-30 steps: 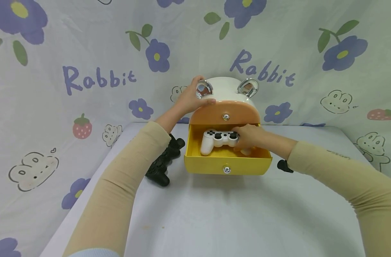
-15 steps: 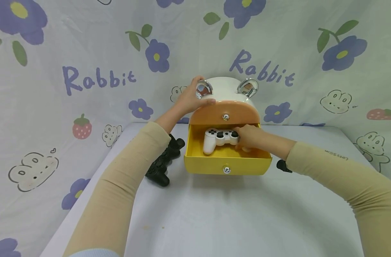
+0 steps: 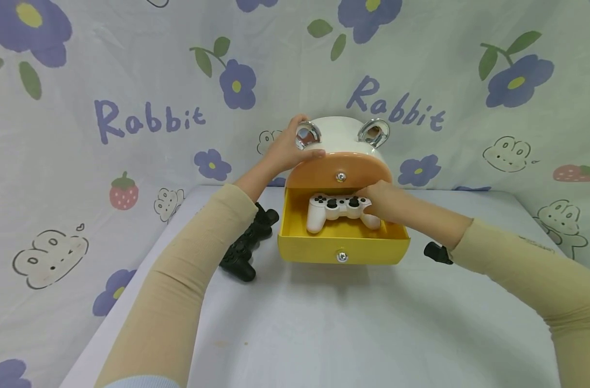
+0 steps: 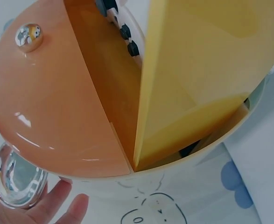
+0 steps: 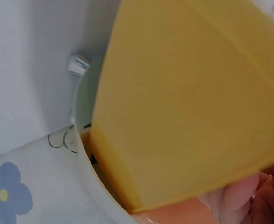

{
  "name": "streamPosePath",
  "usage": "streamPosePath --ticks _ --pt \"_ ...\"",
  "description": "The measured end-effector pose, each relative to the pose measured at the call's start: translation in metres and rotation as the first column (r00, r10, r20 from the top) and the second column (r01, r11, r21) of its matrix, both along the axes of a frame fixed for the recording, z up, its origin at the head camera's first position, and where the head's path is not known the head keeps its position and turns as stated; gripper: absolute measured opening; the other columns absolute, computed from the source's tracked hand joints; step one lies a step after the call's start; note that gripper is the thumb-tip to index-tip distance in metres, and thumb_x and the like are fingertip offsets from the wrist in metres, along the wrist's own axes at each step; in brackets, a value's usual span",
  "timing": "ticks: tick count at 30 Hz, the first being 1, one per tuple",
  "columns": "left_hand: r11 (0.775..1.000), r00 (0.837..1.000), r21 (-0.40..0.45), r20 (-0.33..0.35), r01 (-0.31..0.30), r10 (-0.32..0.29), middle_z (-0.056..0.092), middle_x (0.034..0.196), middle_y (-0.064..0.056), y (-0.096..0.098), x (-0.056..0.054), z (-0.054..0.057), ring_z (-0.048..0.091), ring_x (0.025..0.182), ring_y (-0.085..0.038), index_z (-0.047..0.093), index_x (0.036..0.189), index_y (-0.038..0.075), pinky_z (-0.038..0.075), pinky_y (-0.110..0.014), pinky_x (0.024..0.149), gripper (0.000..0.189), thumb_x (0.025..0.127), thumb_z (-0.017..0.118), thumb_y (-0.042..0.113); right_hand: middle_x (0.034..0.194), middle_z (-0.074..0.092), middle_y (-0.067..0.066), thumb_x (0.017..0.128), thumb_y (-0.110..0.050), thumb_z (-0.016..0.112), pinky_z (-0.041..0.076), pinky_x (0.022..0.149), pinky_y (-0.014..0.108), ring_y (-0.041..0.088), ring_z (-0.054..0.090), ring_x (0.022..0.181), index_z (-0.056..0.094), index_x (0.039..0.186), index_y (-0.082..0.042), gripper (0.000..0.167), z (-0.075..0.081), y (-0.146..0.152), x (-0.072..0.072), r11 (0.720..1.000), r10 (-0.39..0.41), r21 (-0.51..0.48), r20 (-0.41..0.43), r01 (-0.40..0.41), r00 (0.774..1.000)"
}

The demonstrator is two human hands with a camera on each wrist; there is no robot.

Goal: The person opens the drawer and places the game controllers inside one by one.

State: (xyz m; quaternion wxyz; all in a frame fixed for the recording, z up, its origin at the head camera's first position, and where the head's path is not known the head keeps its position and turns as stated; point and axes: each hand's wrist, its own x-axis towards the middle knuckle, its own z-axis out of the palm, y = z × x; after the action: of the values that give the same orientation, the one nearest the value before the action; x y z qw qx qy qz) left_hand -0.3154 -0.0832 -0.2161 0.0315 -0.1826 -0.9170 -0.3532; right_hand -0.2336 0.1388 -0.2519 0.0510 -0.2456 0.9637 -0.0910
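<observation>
A white game controller (image 3: 343, 207) lies in the pulled-out yellow lower drawer (image 3: 343, 249) of a small white storage box (image 3: 340, 132). My right hand (image 3: 387, 200) is inside the drawer at the controller's right end, its fingertips overlapping the top corner. In the right wrist view, the drawer's side partly hides those bent fingers (image 5: 239, 198). My left hand (image 3: 290, 145) grips the upper left corner of the box around a chrome ear (image 4: 19, 176), its thumb along the front. An orange upper drawer (image 3: 340, 170) is closed above the yellow one.
Black game controllers (image 3: 246, 245) lie on the white table (image 3: 343, 334) left of the box, partly behind my left sleeve. Another black object (image 3: 437, 252) shows beside my right sleeve. A patterned cloth (image 3: 154, 64) hangs behind the box.
The white controller shifted slightly right, then stayed put as my right hand drew back to the right, uncovering its right handle. My left hand and the box stayed still.
</observation>
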Motion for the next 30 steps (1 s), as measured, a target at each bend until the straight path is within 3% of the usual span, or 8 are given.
streamPosePath --ticks 3,7,12,15,20,25,30 --pt "1.0 1.0 0.005 -0.005 0.004 -0.004 0.044 0.133 -0.008 0.0 0.0 0.0 0.043 0.12 -0.025 0.021 0.139 0.019 0.036 -0.045 0.099 0.087 0.074 0.073 0.044 0.109 0.063 0.015 0.082 -0.004 0.066 0.053 0.065 0.035 0.024 0.063 0.07 0.06 0.116 -0.004 0.035 0.01 0.005 0.008 0.998 0.008 -0.06 -0.006 -0.008 1.0" --pt "1.0 1.0 0.008 -0.012 0.013 -0.013 0.045 0.131 -0.009 -0.001 -0.001 -0.001 0.045 0.118 -0.025 0.023 0.137 0.018 0.036 -0.044 0.098 0.085 0.073 0.073 0.044 0.103 0.064 0.013 0.085 -0.013 0.064 0.047 0.052 0.029 0.02 0.057 0.059 0.057 0.122 -0.008 0.038 0.026 0.012 0.023 0.996 -0.056 -0.075 -0.003 0.056 0.998" --pt "1.0 1.0 0.011 -0.017 0.015 -0.014 0.046 0.13 -0.009 0.0 0.001 0.0 0.046 0.117 -0.025 0.024 0.135 0.018 0.037 -0.044 0.097 0.084 0.073 0.074 0.044 0.08 0.066 0.008 0.087 -0.019 0.063 0.042 0.049 0.028 0.017 0.052 0.058 0.056 0.123 -0.01 0.038 0.037 0.024 0.044 0.994 -0.061 -0.101 -0.099 0.051 0.993" --pt "1.0 1.0 0.012 -0.017 0.011 -0.01 0.047 0.13 -0.009 0.0 0.002 0.0 0.046 0.116 -0.025 0.024 0.136 0.02 0.038 -0.044 0.097 0.084 0.073 0.073 0.044 0.078 0.066 0.006 0.086 -0.02 0.064 0.039 0.047 0.027 0.014 0.048 0.053 0.057 0.122 -0.011 0.037 0.039 0.03 0.057 0.99 -0.053 -0.136 -0.145 0.033 0.988" --pt "1.0 1.0 -0.001 -0.014 0.006 -0.006 0.046 0.131 -0.008 0.0 0.0 -0.001 0.045 0.118 -0.025 0.023 0.137 0.02 0.037 -0.044 0.098 0.084 0.074 0.073 0.043 0.074 0.064 0.0 0.084 -0.018 0.066 0.038 0.045 0.024 0.01 0.044 0.051 0.062 0.115 -0.013 0.031 0.035 0.033 0.077 0.979 -0.024 -0.203 -0.194 -0.016 0.981" --pt "1.0 1.0 0.0 -0.008 0.002 -0.002 0.045 0.132 -0.008 0.0 -0.001 -0.001 0.044 0.119 -0.024 0.022 0.137 0.02 0.036 -0.044 0.099 0.084 0.074 0.073 0.044 0.067 0.062 -0.004 0.082 -0.013 0.068 0.042 0.046 0.021 0.005 0.048 0.05 0.065 0.108 -0.009 0.027 0.02 0.025 0.093 0.942 0.049 -0.323 -0.119 -0.085 0.992" --pt "1.0 1.0 -0.002 0.01 -0.009 0.009 0.043 0.134 -0.007 0.0 0.0 0.0 0.043 0.12 -0.024 0.021 0.138 0.022 0.036 -0.044 0.1 0.085 0.074 0.072 0.045 0.067 0.061 -0.007 0.082 -0.012 0.067 0.043 0.045 0.02 0.0 0.046 0.048 0.065 0.107 -0.008 0.026 -0.005 0.014 0.105 0.907 0.137 -0.399 -0.023 -0.135 0.99"
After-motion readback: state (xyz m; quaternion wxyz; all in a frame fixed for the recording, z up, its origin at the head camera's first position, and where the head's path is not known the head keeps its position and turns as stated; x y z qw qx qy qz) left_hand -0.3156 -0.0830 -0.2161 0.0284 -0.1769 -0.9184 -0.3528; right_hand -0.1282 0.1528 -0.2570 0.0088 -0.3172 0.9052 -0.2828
